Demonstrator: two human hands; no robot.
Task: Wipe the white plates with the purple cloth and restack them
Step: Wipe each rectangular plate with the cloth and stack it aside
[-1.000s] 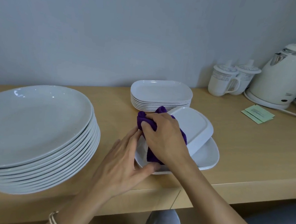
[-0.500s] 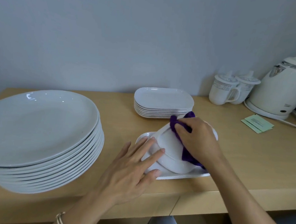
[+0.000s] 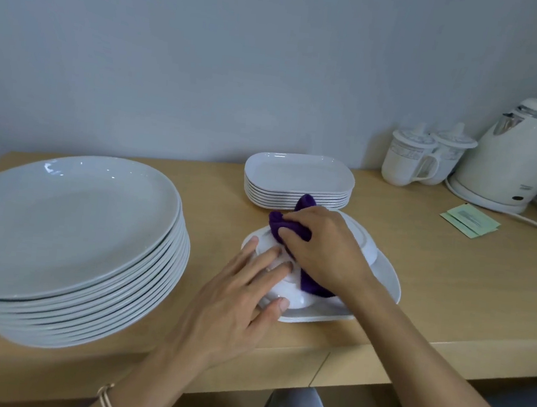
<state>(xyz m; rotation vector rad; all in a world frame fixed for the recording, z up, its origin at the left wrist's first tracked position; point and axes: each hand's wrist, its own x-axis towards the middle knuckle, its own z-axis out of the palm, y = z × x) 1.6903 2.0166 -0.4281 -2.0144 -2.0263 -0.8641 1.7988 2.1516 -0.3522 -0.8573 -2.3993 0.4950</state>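
A small white rectangular plate [image 3: 360, 241] lies upside down and tilted on another white plate [image 3: 384, 277] near the table's front edge. My right hand [image 3: 325, 245] grips the purple cloth [image 3: 276, 225] and presses it on the upturned plate's underside. My left hand [image 3: 238, 294] rests on that plate's near left end with spread, straight fingers, steadying it. A stack of several small rectangular white plates [image 3: 299, 180] stands just behind. A tall stack of large oval white plates [image 3: 67, 236] fills the left of the table.
Two lidded mugs [image 3: 409, 158], a white electric kettle [image 3: 514, 158] on its base with a cord, and green sachets [image 3: 469, 220] sit at the back right on the wooden table [image 3: 449, 286]. A grey wall stands close behind.
The upturned plate has turned from pointing right to lying across the lower plate. My right hand wiped right with the cloth, then back left. My left hand moved onto the plate.
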